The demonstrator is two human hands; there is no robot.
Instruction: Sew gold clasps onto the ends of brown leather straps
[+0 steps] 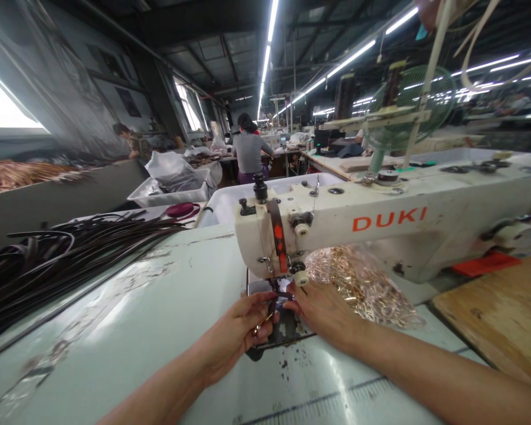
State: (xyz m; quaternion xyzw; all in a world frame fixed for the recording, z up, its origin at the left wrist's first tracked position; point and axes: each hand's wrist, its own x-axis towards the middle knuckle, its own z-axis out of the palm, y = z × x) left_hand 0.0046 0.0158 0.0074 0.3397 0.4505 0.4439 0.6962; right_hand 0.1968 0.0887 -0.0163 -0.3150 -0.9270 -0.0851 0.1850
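A white DUKI sewing machine (380,221) stands on a pale green table (150,319). Both my hands are at its needle area. My left hand (239,330) pinches a small gold metal ring with a dark strap piece (274,307) under the presser foot. My right hand (325,310) rests flat beside the needle, its fingers touching the same strap piece. What lies under the fingers is partly hidden.
A clear bag of gold metal rings (363,289) lies behind my right hand. A pile of dark straps (57,254) covers the table's left. A wooden board (500,307) sits at right. White bins (177,189) and a seated person (249,153) are farther back.
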